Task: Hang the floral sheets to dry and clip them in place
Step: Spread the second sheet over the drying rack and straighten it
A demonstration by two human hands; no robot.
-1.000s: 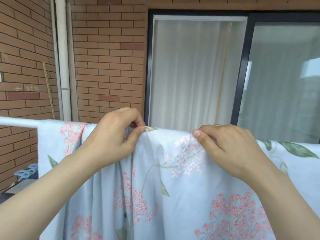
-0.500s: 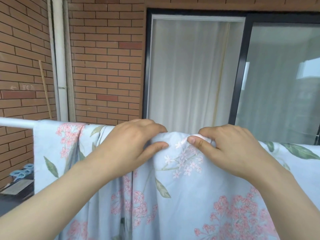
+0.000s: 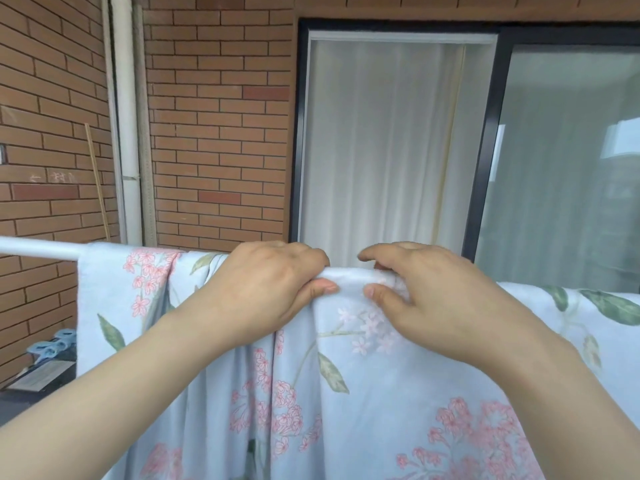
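Brick wall point(image 3: 214, 133) fills the back and left, with a dark-framed sliding door point(image 3: 485, 150) at the right and a white curtain behind its glass. Floral sheet point(image 3: 363, 410), pale blue with pink blooms, is draped over the white drying pole point(image 3: 38, 249). Its left edge hangs straight, leaving bare pole beyond it to the left; to the right the cloth runs out of view. Left hand point(image 3: 266, 289) and right hand point(image 3: 436, 299) sit close together on the top fold, each with fingers curled over it and thumb pinching the near face. A narrow gap separates the thumbs. Blue clips point(image 3: 52, 344) lie low at left, well apart from the sheet.
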